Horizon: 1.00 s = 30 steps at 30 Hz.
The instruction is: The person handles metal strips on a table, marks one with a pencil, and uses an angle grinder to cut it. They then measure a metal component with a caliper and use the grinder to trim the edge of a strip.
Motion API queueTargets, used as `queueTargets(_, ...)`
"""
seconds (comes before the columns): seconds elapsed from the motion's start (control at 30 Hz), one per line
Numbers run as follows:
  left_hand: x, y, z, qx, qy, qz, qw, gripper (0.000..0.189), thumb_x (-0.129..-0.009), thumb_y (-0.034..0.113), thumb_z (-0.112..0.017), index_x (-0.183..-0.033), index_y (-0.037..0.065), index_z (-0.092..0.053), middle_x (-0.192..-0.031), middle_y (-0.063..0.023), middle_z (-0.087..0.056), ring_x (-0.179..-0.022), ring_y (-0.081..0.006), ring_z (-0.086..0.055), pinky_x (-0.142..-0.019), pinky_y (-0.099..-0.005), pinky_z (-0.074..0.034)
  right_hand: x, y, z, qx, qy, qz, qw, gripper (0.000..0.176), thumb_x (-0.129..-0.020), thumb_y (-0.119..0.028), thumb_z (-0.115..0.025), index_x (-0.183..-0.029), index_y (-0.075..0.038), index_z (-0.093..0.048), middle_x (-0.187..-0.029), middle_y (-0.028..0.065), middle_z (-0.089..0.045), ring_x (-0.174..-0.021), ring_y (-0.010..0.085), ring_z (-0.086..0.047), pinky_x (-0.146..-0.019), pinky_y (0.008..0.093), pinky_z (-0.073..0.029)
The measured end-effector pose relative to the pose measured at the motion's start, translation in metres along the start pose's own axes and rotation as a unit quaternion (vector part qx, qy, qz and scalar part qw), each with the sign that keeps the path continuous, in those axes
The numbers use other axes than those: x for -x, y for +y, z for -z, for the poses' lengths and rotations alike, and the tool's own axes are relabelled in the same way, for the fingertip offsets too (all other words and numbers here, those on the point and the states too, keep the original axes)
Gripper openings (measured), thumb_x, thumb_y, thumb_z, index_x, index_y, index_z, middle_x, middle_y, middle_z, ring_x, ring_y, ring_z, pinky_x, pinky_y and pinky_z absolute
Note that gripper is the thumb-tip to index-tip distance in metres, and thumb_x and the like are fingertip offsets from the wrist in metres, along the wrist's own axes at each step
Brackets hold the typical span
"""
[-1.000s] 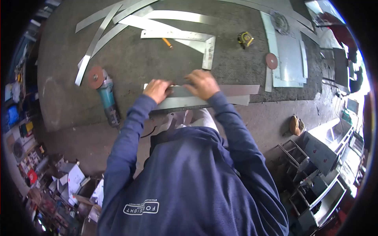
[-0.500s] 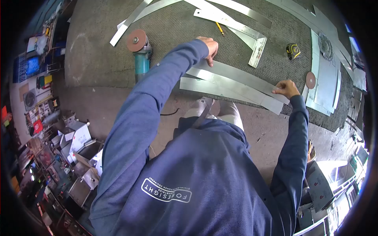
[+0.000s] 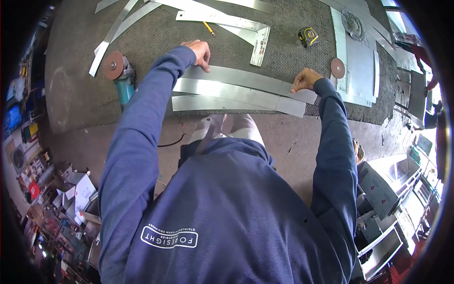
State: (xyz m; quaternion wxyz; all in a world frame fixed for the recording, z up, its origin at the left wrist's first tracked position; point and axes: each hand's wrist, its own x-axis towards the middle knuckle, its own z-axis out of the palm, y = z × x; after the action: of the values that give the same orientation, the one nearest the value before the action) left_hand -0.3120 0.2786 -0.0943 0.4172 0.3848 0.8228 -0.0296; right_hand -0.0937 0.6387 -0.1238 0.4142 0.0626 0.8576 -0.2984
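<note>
My left hand (image 3: 198, 52) is closed, its fingertips down at the far edge of a long flat sheet-metal strip (image 3: 246, 79), near the strip's left end. Close to the other end, my right hand (image 3: 306, 79) pinches the same strip, thumb and fingers together. Nearer my body lies a second, shiny metal strip (image 3: 231, 91), partly over a third strip (image 3: 208, 103) along the mat's front edge. Beyond my hands rests a metal try square (image 3: 261, 45), with a yellow pencil (image 3: 209, 29) beside its blade.
An angle grinder (image 3: 124, 85) with a reddish disc stands at left. At right are a tape measure (image 3: 307, 36), a loose disc (image 3: 337, 68) and sheet-metal pieces (image 3: 354, 80). More strips (image 3: 113, 35) cross at the far left of the dark mat (image 3: 75, 94). Metal boxes stand on the floor behind.
The view has swung, so the bench contents appear further left. Both hands stay at the far strip. The second strip now shows more fully between the far strip and the third one.
</note>
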Motion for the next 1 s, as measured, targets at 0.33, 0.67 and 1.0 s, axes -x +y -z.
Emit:
queueTargets(0.33,0.053,0.005,-0.035,0.178,0.092,-0.239,0.95,0.024,-0.083,0.029,-0.074,-0.091,0.006,-0.075,-0.091,-0.0094,-0.073,-0.081,-0.0265,-0.07,-0.076,-0.0384,-0.055,0.1,-0.052,0.021,-0.013,0.235,0.041,0.971,0.031,-0.073,-0.029,-0.084,-0.091,-0.006,-0.074,-0.091,0.0123,-0.072,-0.087,0.0242,-0.068,-0.079,0.0358,-0.052)
queueTargets(0.67,0.095,0.149,-0.032,0.39,0.255,-0.414,0.782,0.018,-0.087,0.015,-0.072,-0.099,0.003,-0.071,-0.088,-0.0099,-0.069,-0.074,-0.0241,-0.066,-0.064,-0.0326,-0.051,0.177,-0.101,0.033,-0.615,0.516,0.303,0.514,0.061,-0.102,-0.047,-0.046,-0.138,0.001,-0.04,-0.124,0.018,-0.055,-0.112,0.0285,-0.056,-0.097,0.0418,-0.045)
queueTargets(1.0,0.119,0.163,-0.048,0.42,0.144,-0.38,0.811,0.018,-0.089,0.017,-0.071,-0.102,0.003,-0.073,-0.087,-0.0077,-0.071,-0.063,-0.0128,-0.061,-0.059,-0.0274,-0.049,0.195,-0.212,0.041,-0.556,0.497,0.31,0.59,0.043,-0.105,-0.039,-0.043,-0.118,0.001,-0.05,-0.073,0.012,-0.06,-0.059,0.0187,-0.061,-0.056,0.0325,-0.053)
